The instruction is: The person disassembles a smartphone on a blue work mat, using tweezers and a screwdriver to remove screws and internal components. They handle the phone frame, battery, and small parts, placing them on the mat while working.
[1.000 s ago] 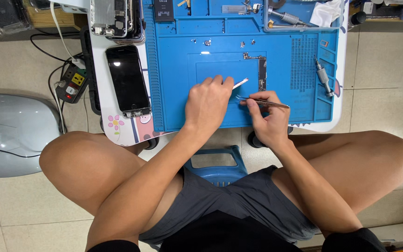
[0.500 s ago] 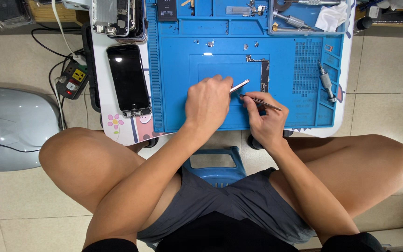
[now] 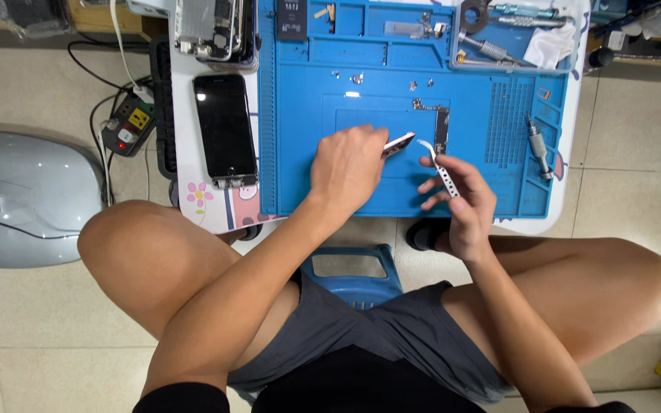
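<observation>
Small silvery flat phone part [image 3: 399, 144], pinched in left hand [image 3: 350, 164] above blue silicone mat [image 3: 307, 153]; right hand [image 3: 457, 203], at 3 o'clock, grips curved steel tweezers [image 3: 437, 164]. Slipping tips might scratch it.

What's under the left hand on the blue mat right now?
The left hand pinches a small flat part over the blue mat; only its tip shows. The rest, and the mat beneath the palm, are covered. The tweezers in the right hand point at it.

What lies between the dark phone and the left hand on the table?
In the head view, only the ridged left edge and bare surface of the blue mat separate the phone from the left hand.
</observation>
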